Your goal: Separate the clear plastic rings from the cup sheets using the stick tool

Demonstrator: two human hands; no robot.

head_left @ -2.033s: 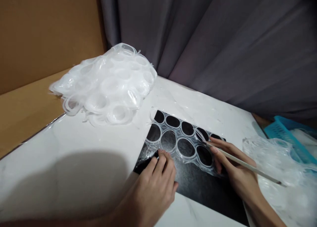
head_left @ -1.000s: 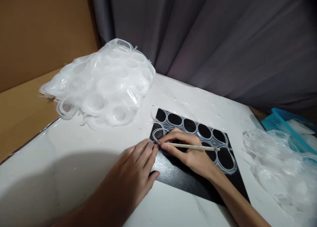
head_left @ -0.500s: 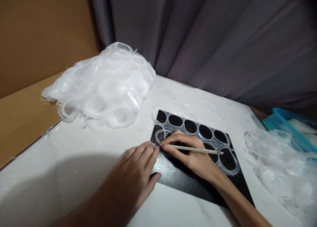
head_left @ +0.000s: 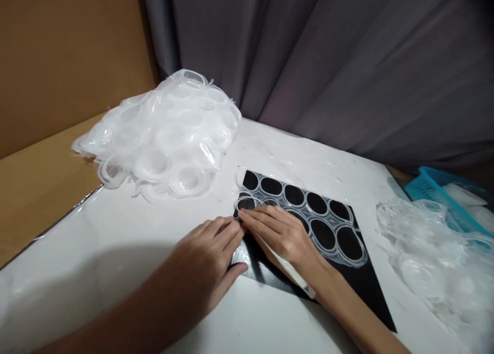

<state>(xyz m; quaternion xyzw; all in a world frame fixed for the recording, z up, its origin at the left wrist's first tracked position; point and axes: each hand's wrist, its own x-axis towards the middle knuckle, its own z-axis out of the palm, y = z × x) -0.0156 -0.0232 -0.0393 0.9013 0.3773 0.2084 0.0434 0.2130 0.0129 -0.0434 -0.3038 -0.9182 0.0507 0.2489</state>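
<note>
My right hand (head_left: 283,238) is closed around a slim whitish stick-like tool (head_left: 294,276). Its back end slants down toward my wrist; the working tip is hidden under my fingers. Below lies a black mat (head_left: 366,297) with a translucent sheet of joined rings (head_left: 322,220) on it, in rows of oval holes. My left hand (head_left: 210,246) lies at the mat's left edge, fingertips pressing down by the sheet's corner ring, thumb held apart. The fingertips of both hands almost meet there. A loose curl of clear plastic (head_left: 239,202) sticks out past that edge.
A large heap of translucent ringed plastic sheets (head_left: 165,133) sits at the back left. More crumpled clear pieces (head_left: 432,261) lie at the right, beside a blue basket (head_left: 432,181) holding white items. A grey curtain (head_left: 309,60) hangs behind the white marbled table (head_left: 173,318).
My right hand has turned, swinging the tool's back end from pointing right to pointing down toward my wrist. Its fingertips shifted slightly left and up. My left hand stays nearly in place.
</note>
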